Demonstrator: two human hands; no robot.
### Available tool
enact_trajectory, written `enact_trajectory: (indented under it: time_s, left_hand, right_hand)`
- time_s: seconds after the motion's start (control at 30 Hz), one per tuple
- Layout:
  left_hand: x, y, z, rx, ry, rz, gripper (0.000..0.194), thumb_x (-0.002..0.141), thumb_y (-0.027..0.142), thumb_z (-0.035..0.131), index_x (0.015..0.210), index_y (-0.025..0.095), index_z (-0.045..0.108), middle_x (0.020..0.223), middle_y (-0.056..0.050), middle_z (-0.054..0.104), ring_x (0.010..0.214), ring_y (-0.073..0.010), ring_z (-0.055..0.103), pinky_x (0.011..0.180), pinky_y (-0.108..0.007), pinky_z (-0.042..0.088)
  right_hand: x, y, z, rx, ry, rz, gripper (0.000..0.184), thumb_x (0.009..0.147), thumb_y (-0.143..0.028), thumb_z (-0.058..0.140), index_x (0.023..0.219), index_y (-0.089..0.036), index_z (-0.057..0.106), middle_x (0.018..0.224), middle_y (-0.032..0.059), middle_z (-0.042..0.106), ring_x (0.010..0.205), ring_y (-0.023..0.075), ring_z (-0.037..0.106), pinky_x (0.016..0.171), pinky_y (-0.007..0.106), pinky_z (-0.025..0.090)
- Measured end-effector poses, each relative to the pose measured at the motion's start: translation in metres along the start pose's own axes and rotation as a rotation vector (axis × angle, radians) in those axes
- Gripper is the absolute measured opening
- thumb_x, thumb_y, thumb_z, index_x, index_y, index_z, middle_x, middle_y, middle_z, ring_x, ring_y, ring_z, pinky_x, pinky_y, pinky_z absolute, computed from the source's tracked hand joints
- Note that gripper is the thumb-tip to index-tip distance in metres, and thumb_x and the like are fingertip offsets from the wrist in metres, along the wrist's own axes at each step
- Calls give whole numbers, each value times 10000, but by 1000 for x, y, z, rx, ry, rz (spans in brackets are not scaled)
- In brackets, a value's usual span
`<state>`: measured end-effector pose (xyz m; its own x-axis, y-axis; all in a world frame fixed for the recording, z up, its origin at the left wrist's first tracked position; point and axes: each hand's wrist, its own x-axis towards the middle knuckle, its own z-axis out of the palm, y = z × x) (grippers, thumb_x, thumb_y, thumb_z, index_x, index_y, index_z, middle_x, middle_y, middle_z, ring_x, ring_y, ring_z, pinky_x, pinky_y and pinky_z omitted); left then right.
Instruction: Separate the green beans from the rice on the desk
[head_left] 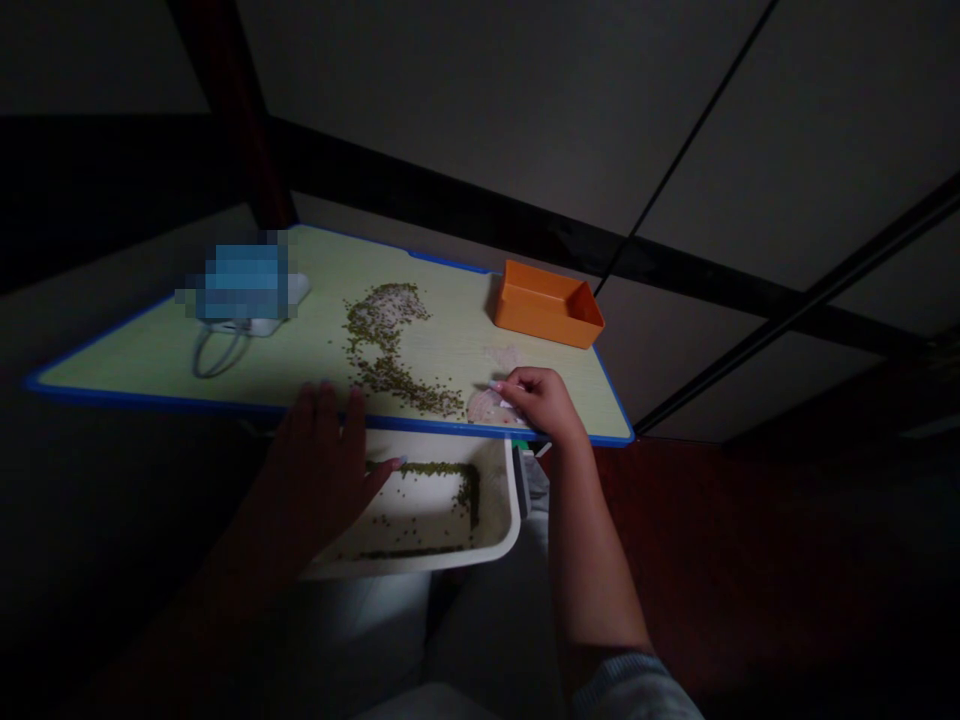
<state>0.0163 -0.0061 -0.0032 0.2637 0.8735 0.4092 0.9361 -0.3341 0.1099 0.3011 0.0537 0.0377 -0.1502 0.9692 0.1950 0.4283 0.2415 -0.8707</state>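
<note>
My left hand rests at the near edge of the board-like tabletop, fingers stretched out and thumb apart over the white tub. Small green beans, seemingly mung beans, lie scattered on the top, mixed with pale grains towards the back. My right hand is closed at the near right edge, fingers curled and thumb pressed in. Something whitish shows beneath it, too small to name. Beside its fingertips lies a pinkish-white patch. More green beans line the bottom edges of the tub below the table edge.
An orange open box stands at the back right of the tabletop. At the left sits a white device with a cable loop, its upper part blurred out. Dark-trimmed pale panels rise behind the table. My legs are under the tub.
</note>
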Motion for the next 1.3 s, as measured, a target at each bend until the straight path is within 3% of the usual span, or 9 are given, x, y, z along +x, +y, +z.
enact_trajectory:
  time_s: [0.27, 0.5, 0.87, 1.13, 1.3]
  left_hand:
    - [-1, -1, 1, -59, 38, 0, 835, 822, 550, 464, 1479, 82, 248, 1570, -284, 280, 1493, -460, 160, 1139, -670, 296]
    - [0, -1, 0, -16, -12, -7, 851, 829, 566, 438, 1482, 66, 215, 1549, -312, 292, 1481, -488, 170, 1111, -666, 312]
    - [0, -1, -2, -30, -12, -14, 839, 827, 569, 433, 1478, 76, 240, 1547, -286, 320, 1492, -462, 165, 1154, -642, 267]
    - [-1, 0, -1, -5, -10, 1, 842, 837, 557, 421, 1453, 7, 261, 1538, -347, 280, 1484, -489, 154, 1152, -643, 269]
    - [-1, -1, 1, -8, 8, -3, 855, 833, 559, 444, 1481, 52, 214, 1560, -312, 271, 1489, -481, 144, 1154, -652, 271]
  right_hand:
    - [-1, 0, 0, -55, -9, 12, 384, 794, -507, 644, 614, -177, 564, 527, -49, 453, 517, 81, 375, 520, 241, 278]
    - [-1, -1, 0, -52, -9, 2, 390, 784, -508, 653, 601, -176, 561, 518, -52, 444, 506, 81, 376, 504, 235, 266]
    - [-1, 1, 0, -36, -12, 1, 406, 785, -528, 654, 602, -179, 558, 526, -52, 430, 514, 83, 366, 514, 236, 266]
    - [1, 1, 7, -116, -31, -74, 391, 815, -518, 622, 623, -183, 558, 556, -45, 441, 547, 91, 375, 526, 231, 268]
    - [1, 0, 7, -171, 13, -76, 363, 818, -481, 627, 621, -182, 568, 549, -42, 458, 537, 93, 384, 524, 236, 264]
